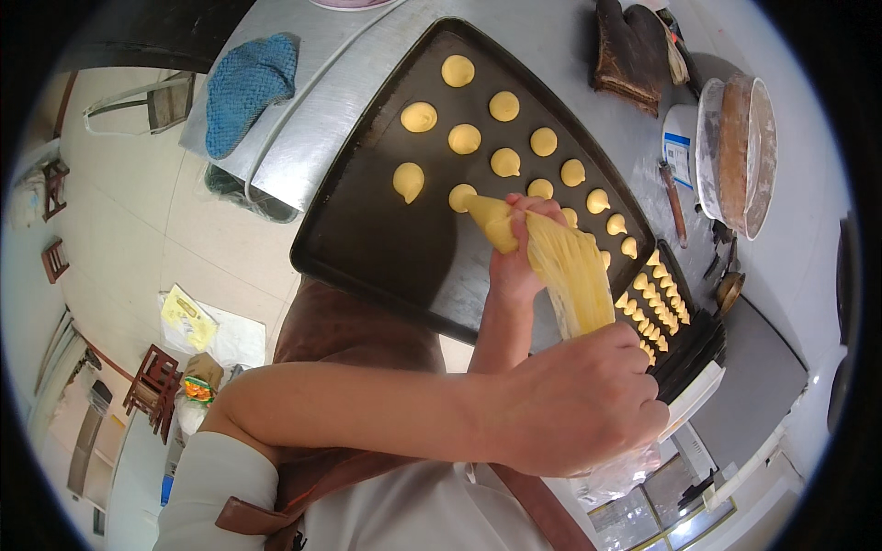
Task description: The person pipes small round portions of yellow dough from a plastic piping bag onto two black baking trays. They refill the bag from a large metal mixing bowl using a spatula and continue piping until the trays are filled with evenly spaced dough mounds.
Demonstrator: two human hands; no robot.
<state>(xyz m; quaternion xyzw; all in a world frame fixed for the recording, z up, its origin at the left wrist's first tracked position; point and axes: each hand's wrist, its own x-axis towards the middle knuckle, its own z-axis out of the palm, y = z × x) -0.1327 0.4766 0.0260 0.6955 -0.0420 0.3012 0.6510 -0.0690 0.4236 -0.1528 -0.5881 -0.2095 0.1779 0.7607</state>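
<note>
My left hand (586, 399) is closed around the gathered upper end of a clear plastic piping bag (575, 272), its forearm crossing over my right one. My right hand (524, 234) grips the bag lower down, around the part filled with pale yellow batter. The bag's tip touches or hangs just over a round batter mound (461, 198); which one I cannot tell. Beneath is a dark metal baking tray (386, 255). Rows of piped mounds (505, 162) cover its far and right parts, some with pointed tails. My right hand and the bag hide a few mounds.
A second tray with smaller mounds (665, 296) adjoins on the right. A blue cloth (251, 89) and white cable (303, 96) lie on the metal table (351, 76). Oven mitts (627, 58), a brush-like handle (673, 203) and a round sieve (737, 158) stand beyond.
</note>
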